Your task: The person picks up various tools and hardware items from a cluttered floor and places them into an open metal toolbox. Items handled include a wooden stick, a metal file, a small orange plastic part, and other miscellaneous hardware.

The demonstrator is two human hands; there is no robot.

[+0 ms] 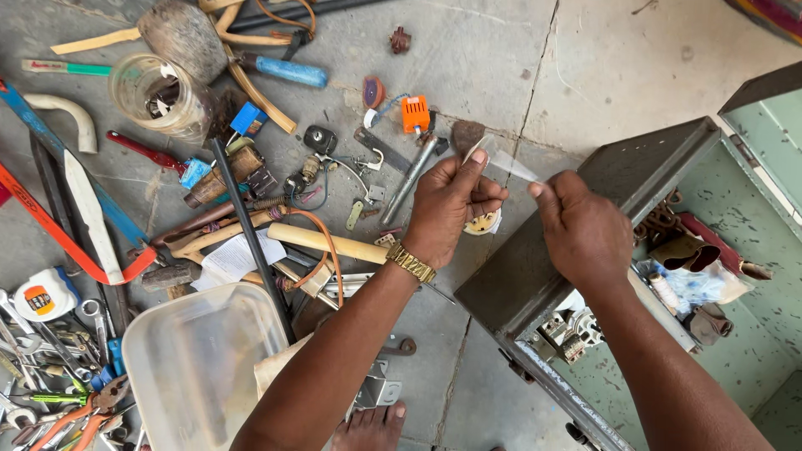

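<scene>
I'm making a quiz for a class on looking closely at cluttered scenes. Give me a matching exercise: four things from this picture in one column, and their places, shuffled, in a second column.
Things:
1. clear plastic strip
2. gold wristwatch
3. empty clear plastic tub
4. orange plastic part

Places:
A. on the floor at the bottom left, beside the pliers
B. on the wrist of the left hand
C. on the floor above the left hand
D. pinched between the left hand and the right hand, over the metal box

Pairs: 1-D, 2-B, 3-A, 4-C
</scene>
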